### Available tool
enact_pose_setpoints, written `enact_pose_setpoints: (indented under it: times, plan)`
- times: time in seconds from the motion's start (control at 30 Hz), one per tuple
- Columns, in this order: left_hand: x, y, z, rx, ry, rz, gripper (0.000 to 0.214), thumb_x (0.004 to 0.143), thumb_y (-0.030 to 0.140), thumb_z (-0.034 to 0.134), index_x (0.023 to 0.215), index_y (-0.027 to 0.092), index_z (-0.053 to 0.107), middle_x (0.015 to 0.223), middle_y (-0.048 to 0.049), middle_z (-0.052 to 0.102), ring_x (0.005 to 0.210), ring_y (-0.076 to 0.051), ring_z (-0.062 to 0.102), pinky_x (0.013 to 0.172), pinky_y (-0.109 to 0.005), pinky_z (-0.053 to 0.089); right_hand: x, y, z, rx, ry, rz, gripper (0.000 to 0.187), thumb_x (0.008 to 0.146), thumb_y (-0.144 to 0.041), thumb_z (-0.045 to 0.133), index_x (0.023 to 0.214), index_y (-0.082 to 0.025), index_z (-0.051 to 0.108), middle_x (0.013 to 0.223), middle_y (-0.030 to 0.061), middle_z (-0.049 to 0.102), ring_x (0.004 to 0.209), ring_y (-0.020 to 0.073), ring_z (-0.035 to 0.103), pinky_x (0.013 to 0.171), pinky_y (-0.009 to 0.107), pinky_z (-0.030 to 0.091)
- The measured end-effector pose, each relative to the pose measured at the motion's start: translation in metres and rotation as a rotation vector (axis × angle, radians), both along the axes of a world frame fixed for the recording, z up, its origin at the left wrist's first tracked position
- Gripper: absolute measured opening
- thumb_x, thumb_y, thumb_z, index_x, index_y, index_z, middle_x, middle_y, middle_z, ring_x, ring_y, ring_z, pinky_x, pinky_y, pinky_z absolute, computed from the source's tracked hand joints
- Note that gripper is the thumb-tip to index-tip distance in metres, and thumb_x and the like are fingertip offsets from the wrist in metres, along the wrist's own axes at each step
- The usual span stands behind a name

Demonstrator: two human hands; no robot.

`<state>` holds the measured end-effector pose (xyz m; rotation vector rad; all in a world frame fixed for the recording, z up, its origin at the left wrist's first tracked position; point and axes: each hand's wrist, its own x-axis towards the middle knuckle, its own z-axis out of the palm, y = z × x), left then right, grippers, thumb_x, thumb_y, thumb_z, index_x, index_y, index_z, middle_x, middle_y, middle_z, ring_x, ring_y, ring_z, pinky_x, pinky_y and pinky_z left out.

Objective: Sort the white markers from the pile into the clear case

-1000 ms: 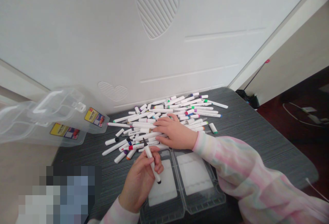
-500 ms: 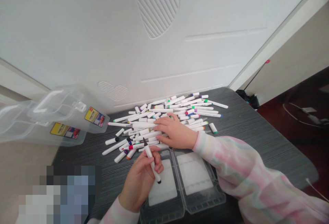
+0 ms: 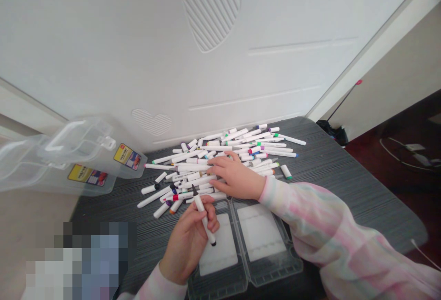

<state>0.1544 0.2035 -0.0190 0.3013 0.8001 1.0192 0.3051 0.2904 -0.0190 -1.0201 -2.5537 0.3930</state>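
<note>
Our left hand (image 3: 189, 234) grips, between thumb and fingers, a white, black-tipped marker (image 3: 206, 224); our unclenched right hand (image 3: 237, 177) touches more markers (image 3: 193, 168).

left hand (image 3: 193, 233): fingers curled, thumb laid across | right hand (image 3: 237, 177): palm down, fingers spread

Soft, muted light; white heart-embossed panel (image 3: 292, 72) evenly lit, dark-red floor (image 3: 367, 146) dim at right. Wide-angle stretch near edges; lower left pixelated.

A home, judging by the heart-embossed white panel (image 3: 206, 75) and reddish floor (image 3: 370, 153).
</note>
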Motion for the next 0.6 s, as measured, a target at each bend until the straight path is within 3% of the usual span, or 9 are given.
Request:
enact_pose_setpoints:
  times: [0.6]
  plan:
    - [0.001,0.000,0.003,-0.008,0.025,0.040,0.017,0.076,0.016,0.046,0.081,0.012,0.062,0.057,-0.0009,0.047,0.051,-0.010,0.041,0.050,-0.023,0.037,0.003,0.002,0.010,0.022,0.005,-0.012,0.024,0.084,-0.030,0.041,0.097,-0.017,0.056,0.113,0.0105,0.054,0.108,0.0193,0.045,0.096,0.044,0.018]
